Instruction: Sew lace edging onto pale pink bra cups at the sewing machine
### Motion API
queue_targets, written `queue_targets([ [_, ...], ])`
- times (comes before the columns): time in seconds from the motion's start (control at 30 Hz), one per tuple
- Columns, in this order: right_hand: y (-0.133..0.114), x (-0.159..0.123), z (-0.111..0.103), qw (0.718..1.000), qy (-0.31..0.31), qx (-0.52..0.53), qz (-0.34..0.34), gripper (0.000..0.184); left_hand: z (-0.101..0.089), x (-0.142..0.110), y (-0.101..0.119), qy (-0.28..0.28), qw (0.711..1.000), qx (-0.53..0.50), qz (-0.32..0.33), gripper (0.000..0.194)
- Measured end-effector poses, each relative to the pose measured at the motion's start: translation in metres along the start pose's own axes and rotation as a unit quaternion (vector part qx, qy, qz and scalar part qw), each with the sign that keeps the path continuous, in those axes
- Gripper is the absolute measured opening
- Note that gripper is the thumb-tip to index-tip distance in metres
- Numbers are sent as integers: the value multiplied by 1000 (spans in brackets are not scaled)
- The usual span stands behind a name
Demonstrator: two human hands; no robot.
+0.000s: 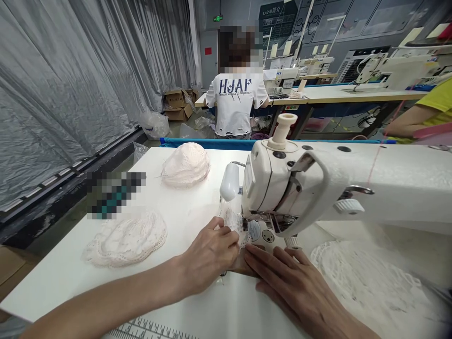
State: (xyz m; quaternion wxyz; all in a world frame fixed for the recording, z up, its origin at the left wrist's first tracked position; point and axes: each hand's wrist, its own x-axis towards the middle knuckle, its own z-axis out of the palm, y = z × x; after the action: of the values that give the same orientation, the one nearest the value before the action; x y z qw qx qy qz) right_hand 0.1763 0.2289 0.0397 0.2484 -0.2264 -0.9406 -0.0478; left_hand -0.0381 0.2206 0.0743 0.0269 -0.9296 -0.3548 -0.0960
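White lace fabric (231, 217) lies under the needle area of a white sewing machine (271, 188). My left hand (213, 252) is closed on the near left edge of this lace, its fingers curled and thumb hidden. To the right, my right hand (286, 278) rests flat with fingers stretched forward, the fingertips at the lace's near edge beside the needle plate. Beneath the hands a brownish strip (243, 263) shows on the machine bed; I cannot tell what it is. The presser foot (245, 224) stands just beyond my fingertips, and the needle itself is too small to make out.
Stacked lace pieces (130, 238) and a pale rounded pile (187, 165) sit on the white table (190, 207) at left. More lace (367, 278) spreads under the machine arm. A ruler (148, 329) lies at the front edge. A person (233, 101) sits ahead; a yellow sleeve (438, 103) shows at right.
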Motion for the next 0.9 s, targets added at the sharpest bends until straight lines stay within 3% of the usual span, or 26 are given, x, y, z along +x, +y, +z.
queue_targets([
  [0.37, -2, 0, -1, 1000, 21, 3, 2, 24, 8, -4, 5, 51, 996, 68, 5, 23],
  [0.9, -3, 2, 1, 1000, 13, 20, 15, 27, 15, -4, 2, 37, 996, 81, 3, 20],
])
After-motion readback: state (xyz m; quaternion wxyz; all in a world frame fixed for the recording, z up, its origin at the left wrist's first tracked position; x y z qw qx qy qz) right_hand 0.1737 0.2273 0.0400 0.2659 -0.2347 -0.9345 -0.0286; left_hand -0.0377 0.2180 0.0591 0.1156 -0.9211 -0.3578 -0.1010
